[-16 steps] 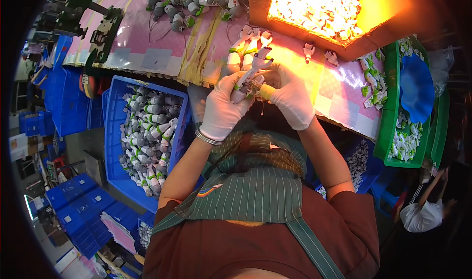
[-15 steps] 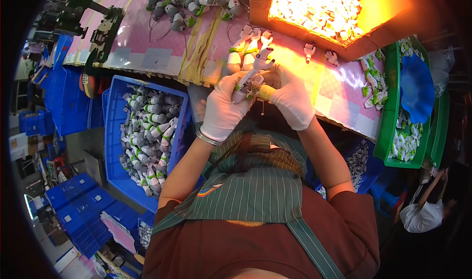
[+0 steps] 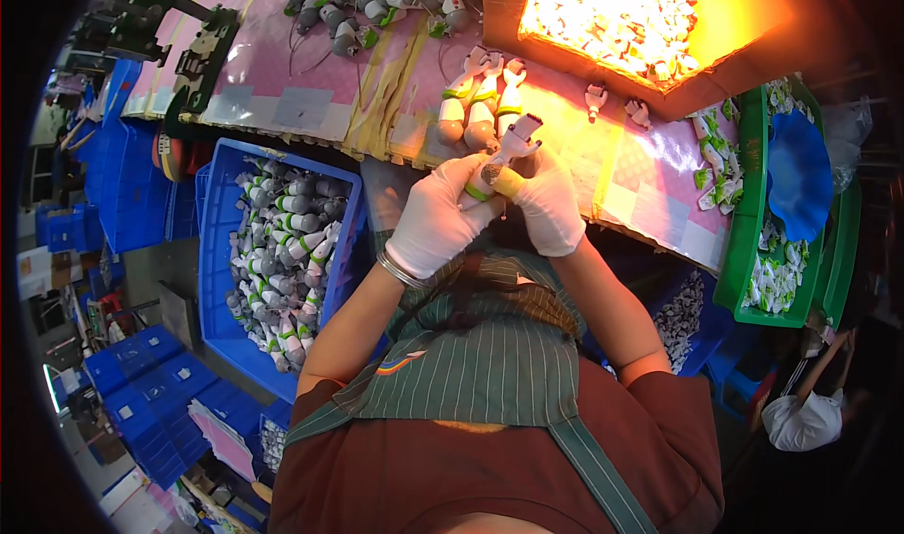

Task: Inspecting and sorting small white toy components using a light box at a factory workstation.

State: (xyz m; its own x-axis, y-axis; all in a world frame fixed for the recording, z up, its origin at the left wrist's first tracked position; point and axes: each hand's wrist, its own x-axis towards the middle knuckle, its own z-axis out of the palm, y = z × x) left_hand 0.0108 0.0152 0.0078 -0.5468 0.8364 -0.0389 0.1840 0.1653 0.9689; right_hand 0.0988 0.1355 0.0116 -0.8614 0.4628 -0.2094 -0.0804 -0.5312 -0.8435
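My left hand (image 3: 435,216), in a white glove, is closed around the lower part of a white toy arm (image 3: 518,140) with a green band and a small hand at its tip. My right hand (image 3: 549,206), gloved too with yellow tape on the thumb, pinches the same toy arm from the other side near a dark round mark. The toy arm's tip points away from me, up toward the right. Just beyond my hands, three similar toy arms (image 3: 483,105) with grey ends lie side by side on the pink bench top (image 3: 278,72). Their lower end is partly hidden by my gloves.
A brightly lit cardboard box (image 3: 603,58) of small white parts stands at the far right. Grey-ended pieces (image 3: 386,2) pile up at the back. A blue crate (image 3: 215,251) of toy arms sits left, a green tray (image 3: 749,204) right, and a black metal fixture (image 3: 202,58) far left.
The toy arm has turned between my hands, so its green band and dark round mark now show. My right hand has moved slightly left and closer to my left hand.
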